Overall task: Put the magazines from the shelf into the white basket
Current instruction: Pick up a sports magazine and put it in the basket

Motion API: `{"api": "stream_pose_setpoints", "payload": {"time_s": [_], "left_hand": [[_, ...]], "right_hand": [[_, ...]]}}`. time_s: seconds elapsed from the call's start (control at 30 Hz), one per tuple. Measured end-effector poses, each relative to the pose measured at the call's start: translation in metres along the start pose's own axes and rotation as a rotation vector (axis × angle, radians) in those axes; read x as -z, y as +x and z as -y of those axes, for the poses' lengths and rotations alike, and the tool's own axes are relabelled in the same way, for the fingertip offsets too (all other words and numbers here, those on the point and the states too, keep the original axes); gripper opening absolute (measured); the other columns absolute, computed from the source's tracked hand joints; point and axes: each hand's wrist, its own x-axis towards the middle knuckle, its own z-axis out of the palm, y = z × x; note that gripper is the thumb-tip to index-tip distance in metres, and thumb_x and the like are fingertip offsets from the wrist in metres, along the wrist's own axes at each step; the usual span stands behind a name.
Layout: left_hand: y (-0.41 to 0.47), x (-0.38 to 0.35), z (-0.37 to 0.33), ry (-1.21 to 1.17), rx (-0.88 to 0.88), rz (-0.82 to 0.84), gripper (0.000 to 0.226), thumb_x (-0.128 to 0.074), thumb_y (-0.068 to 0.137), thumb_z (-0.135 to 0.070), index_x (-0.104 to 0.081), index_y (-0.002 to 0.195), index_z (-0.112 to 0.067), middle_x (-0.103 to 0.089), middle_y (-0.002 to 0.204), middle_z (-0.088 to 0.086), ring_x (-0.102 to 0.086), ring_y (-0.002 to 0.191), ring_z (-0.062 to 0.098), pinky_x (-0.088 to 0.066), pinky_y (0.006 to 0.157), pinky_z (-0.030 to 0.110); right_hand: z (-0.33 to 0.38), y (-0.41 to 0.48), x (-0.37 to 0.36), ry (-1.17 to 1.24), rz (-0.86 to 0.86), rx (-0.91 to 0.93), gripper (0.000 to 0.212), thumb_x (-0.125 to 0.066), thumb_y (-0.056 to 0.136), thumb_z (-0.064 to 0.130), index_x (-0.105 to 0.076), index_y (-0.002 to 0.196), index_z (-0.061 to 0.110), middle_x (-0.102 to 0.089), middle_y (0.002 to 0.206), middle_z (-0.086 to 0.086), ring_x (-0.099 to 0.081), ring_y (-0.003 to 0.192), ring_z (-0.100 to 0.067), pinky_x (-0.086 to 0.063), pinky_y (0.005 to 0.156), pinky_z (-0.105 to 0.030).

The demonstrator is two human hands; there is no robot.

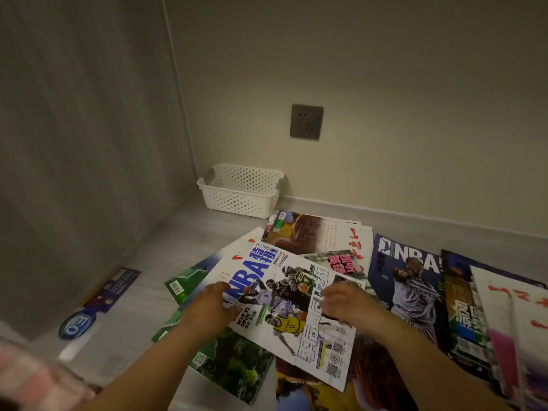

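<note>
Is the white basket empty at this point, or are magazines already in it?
Empty, as far as shown: the white basket shows bare perforated inner walls, nothing above its rim; its floor is hidden.

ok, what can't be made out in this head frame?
- Head view, left hand and right hand: motion blur; grip or mere touch on the white NBA magazine unclear.
- White basket: near wall hides its bottom; contents unknown.
- Green magazines: mostly covered by the NBA magazine.
- Rightmost magazines: cut off by the right edge.
- Pink patch, bottom left: too blurred to identify.
</note>
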Motion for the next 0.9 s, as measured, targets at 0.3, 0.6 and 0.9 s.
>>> {"api": "stream_pose_setpoints", "payload": {"time_s": [0.3, 0.6, 0.9], "left_hand": [[0.041, -0.030, 0.030, 0.268, 0.056, 0.039, 0.089, -0.058, 0.073, -0.055, -0.010, 0.139, -0.020, -0.022, 0.151, 0.005, -0.020, 0.139, 0.024, -0.020, 0.114, 0.041], [0.065, -0.020, 0.027, 0.202, 0.051, 0.072, 0.093, -0.070, 0.066, -0.047, -0.013, 0.137, -0.023, -0.032, 0.144, 0.007, -0.030, 0.135, 0.026, -0.025, 0.112, 0.040], [0.090, 0.007, 0.026, 0.009, 0.113, 0.260, 0.039, -0.063, 0.078, -0.019, -0.053, 0.115, -0.011, -0.061, 0.121, 0.008, -0.059, 0.106, 0.022, -0.048, 0.089, 0.029]], "right_hand": [[-0.013, 0.062, -0.009, -0.725, -0.192, -0.054, 0.098, -0.066, 0.074, 0.046, 0.000, 0.143, 0.025, 0.004, 0.156, -0.004, 0.002, 0.143, -0.024, -0.007, 0.115, -0.043], [-0.006, 0.087, -0.001, -0.822, -0.069, -0.213, 0.114, -0.071, 0.067, 0.049, 0.011, 0.142, 0.024, 0.015, 0.154, -0.010, 0.014, 0.141, -0.029, 0.005, 0.114, -0.051], [0.004, 0.093, 0.006, -0.908, -0.218, -0.225, 0.098, -0.070, 0.064, 0.052, -0.015, 0.139, 0.022, -0.032, 0.143, -0.008, -0.026, 0.135, -0.030, -0.013, 0.112, -0.052]]}}
